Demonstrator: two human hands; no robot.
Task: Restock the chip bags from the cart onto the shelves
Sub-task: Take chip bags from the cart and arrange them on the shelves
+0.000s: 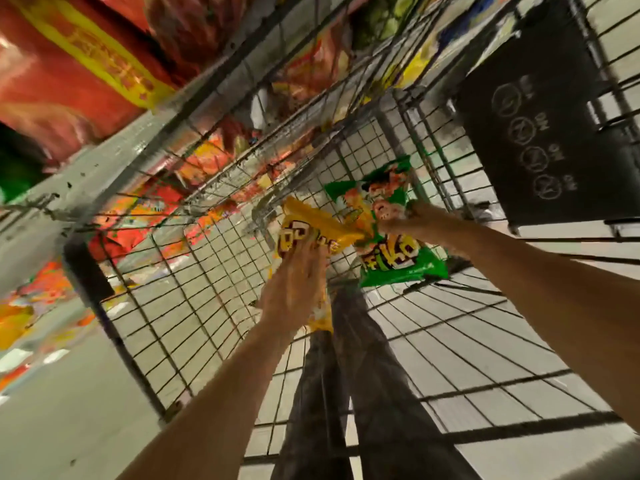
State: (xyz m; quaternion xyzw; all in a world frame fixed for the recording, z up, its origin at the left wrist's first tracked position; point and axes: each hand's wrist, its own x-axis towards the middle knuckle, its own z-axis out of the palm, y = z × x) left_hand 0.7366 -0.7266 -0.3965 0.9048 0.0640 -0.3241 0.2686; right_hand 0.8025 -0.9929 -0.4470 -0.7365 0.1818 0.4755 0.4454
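Note:
The view is tilted and blurred by motion. My left hand [296, 289] grips a yellow chip bag [311, 230] from below, inside the wire cart [194, 271]. Beside it, my right hand [412, 221] pinches the middle of a green chip bag [398, 258] with yellow lettering. The two bags touch near their upper edges. Both hang above the cart's mesh floor. Shelves of red and orange chip bags [69, 74] fill the upper left.
A grey shelf edge [104, 161] runs diagonally just beyond the cart's left wall. The cart's black child-seat flap [547, 133] with white warning icons stands at the upper right. Dark trouser legs [346, 393] show through the mesh. Pale tiled floor lies underneath.

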